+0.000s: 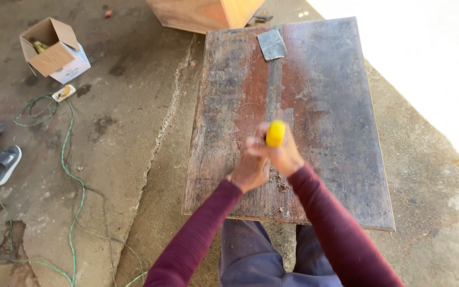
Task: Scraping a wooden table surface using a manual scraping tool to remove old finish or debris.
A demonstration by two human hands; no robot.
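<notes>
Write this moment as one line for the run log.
left hand: on tool | right hand: grips yellow handle | blade: on wooden board | sandpaper piece: far end of board
</notes>
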